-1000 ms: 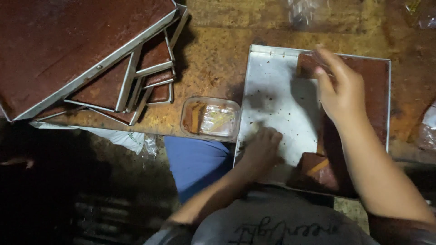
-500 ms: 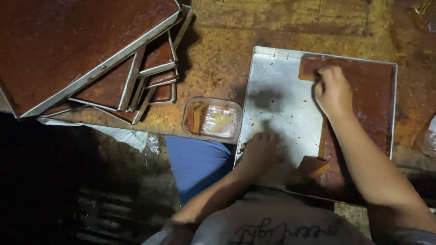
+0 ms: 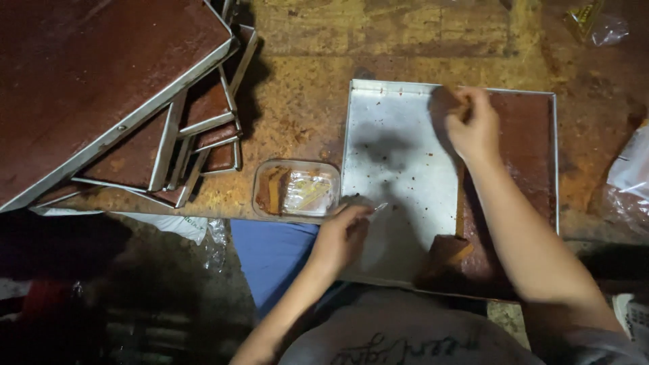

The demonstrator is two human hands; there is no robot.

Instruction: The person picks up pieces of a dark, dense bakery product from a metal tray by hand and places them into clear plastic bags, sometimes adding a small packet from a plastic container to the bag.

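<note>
A metal tray point(image 3: 392, 135) lies on the worn table in front of me. A thin brown sheet point(image 3: 520, 162) covers its right half. My right hand point(image 3: 473, 125) pinches the far left corner of this sheet near the tray's far rim. The sheet's near left corner point(image 3: 443, 253) is curled up. My left hand point(image 3: 345, 233) rests on the tray's near left edge, fingers closed around a small thin metal tool point(image 3: 378, 207) that I can barely make out.
A small clear plastic box point(image 3: 297, 190) with brown pieces and a wrapper sits left of the tray. Several stacked trays point(image 3: 128, 115) with brown sheets fill the left side. Plastic bags point(image 3: 632, 176) lie at the right edge.
My right hand moved from above the sheet down to its far left corner and closed on it. My left hand shifted slightly left along the tray's near edge.
</note>
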